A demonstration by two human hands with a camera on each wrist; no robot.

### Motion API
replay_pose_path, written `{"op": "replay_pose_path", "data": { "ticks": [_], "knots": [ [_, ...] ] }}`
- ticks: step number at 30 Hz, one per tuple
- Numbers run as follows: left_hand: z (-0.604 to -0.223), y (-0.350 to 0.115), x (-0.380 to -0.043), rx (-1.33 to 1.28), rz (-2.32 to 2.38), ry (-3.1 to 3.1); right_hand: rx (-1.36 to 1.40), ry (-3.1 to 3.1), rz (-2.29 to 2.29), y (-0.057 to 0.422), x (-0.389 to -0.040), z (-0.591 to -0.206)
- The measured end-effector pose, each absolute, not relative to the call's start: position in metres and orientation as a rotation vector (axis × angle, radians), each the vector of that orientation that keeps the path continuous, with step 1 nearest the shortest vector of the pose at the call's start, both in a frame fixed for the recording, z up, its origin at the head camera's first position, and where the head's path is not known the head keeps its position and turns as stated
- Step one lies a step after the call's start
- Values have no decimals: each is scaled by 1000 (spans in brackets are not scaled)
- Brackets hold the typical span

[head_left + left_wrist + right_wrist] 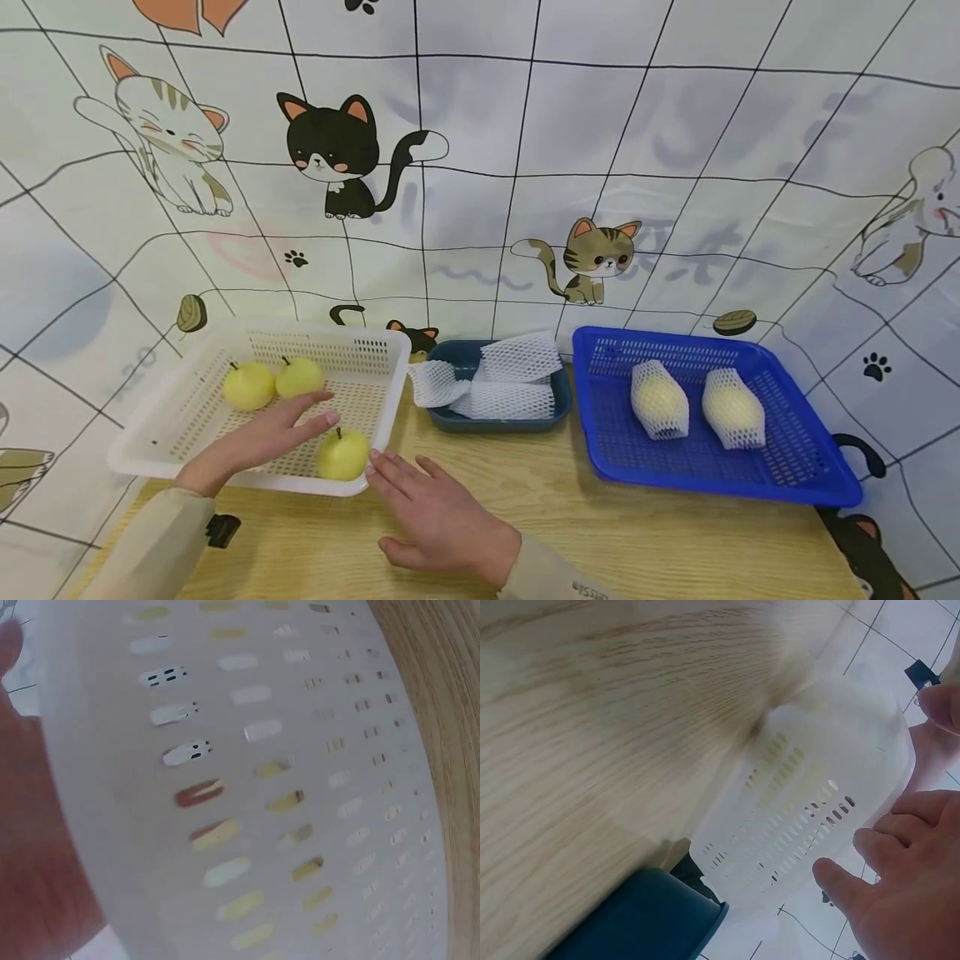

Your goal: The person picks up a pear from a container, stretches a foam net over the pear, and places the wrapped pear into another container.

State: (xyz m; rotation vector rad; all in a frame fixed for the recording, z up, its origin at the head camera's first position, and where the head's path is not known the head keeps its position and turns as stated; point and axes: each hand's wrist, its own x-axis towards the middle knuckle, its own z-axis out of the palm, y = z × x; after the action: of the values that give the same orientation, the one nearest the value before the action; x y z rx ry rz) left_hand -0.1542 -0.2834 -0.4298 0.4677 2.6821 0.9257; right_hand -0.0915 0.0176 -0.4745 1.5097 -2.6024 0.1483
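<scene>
My left hand (272,431) reaches over the near wall of a white slotted plastic basket (393,392), its fingers extended and holding nothing. Close by its thumb sits a round yellow pear (343,455) in the near right corner. Two more pears (249,386) lie side by side at the back left of the basket. My right hand (442,518) has its fingers stretched toward that basket, fingertips right at the near right corner of the rim. From the right wrist view, the basket's slotted side (802,802) shows beside the right hand (907,874).
Between the baskets stands a small dark teal bin (495,425) with several white foam net sleeves (517,400). On the right, a blue basket (720,492) contains two pears in foam nets (660,402). A cat-printed cloth (480,167) rises behind the wooden table (637,542).
</scene>
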Motion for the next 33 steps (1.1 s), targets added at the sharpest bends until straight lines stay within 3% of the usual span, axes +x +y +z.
{"op": "replay_pose_path", "data": {
  "ticks": [16,33],
  "knots": [
    [-441,-259,-166,580,745,2449,1524,-2623,60,19,-91,-469],
    [-446,-258,-163,602,732,2631,1520,-2623,96,18,-91,-468]
  ]
}}
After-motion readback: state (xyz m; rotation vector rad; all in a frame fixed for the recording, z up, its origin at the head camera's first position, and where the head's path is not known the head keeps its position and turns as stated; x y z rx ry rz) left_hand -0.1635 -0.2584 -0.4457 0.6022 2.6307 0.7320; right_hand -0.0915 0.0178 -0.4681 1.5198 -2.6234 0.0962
